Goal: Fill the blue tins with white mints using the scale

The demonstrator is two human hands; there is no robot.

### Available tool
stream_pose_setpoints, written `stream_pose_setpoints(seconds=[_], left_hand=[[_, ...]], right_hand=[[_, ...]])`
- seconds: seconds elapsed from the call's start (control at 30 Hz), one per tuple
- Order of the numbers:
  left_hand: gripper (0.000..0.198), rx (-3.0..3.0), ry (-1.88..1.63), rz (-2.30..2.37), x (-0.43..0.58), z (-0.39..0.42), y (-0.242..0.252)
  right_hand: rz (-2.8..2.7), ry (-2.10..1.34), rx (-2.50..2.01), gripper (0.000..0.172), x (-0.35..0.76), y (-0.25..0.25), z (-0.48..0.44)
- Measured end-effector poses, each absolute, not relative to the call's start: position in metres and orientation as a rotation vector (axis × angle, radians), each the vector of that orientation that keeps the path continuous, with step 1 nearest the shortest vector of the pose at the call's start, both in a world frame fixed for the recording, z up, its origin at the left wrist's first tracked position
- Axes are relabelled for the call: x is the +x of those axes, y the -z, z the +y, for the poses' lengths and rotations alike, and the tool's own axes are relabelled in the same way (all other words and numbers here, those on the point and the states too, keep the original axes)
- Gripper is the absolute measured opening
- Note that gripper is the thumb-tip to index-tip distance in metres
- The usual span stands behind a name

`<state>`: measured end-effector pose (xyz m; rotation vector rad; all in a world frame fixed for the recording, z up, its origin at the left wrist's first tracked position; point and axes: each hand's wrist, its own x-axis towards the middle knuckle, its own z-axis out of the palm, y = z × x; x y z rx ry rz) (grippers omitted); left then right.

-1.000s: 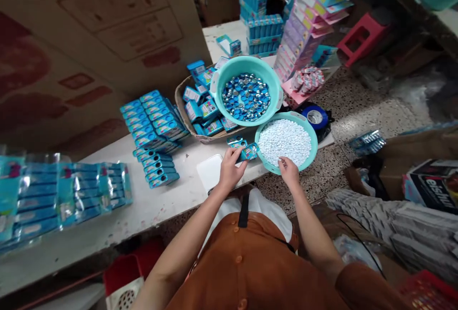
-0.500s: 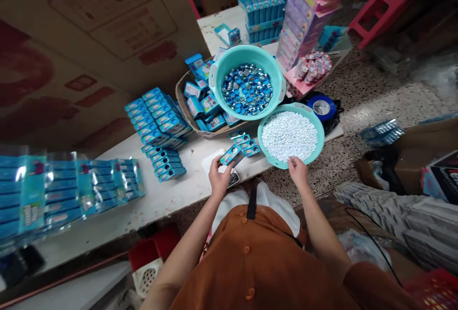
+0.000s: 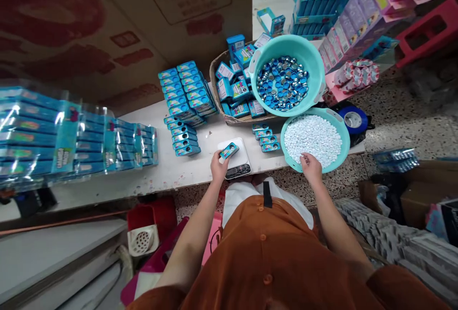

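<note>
My left hand [image 3: 219, 167] is closed on a small blue box [image 3: 229, 150] with a round dark opening in its top. It holds the box over a white kitchen scale [image 3: 242, 150] with a dark display panel. My right hand [image 3: 312, 167] is over the near side of a turquoise bowl of small white candies [image 3: 313, 138], thumb and fingers pinched together. What is between them is too small to make out. Between scale and bowl, several similar blue boxes [image 3: 266, 137] stand in a short row with their openings up.
Behind, a turquoise basin [image 3: 315, 57] of blue and silver caps sits on a carton [image 3: 219, 105] of blue boxes. Stacked blue boxes [image 3: 186, 90] and wrapped packs [image 3: 82, 133] line the left. Blue tape [image 3: 352, 119] lies right of the bowl, near pink boxes [image 3: 343, 38].
The view has swung left, so the bench things appear further right. My left hand has shifted the blue box leftward relative to the scale. My right hand stays at the candy bowl.
</note>
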<state>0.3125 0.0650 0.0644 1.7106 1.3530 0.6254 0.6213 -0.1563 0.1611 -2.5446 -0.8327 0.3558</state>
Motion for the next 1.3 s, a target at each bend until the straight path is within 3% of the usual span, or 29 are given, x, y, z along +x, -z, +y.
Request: stream_pose_setpoints(seconds=[0.23, 0.8, 1.1, 1.3], left_hand=[[0.081, 1.872, -0.517, 1.372, 0.286, 0.059, -0.066], [0.061, 1.642, -0.346, 1.689, 0.224, -0.036, -0.078], [0.047, 1.923, -0.444, 1.604, 0.236, -0.005, -0.099], [0.064, 2.174, -0.542, 1.403, 0.308, 0.041, -0.118]], right_hand=[[-0.892, -0.367, -2.53, 0.037, 0.623, -0.159, -0.147], [-1.079, -0.164, -2.489, 0.026, 0.624, -0.118, -0.142], [-1.117, -0.08, -2.456, 0.028, 0.624, -0.109, -0.145], [-1.127, -0.005, -2.365, 0.031, 0.622, -0.113, -0.151]])
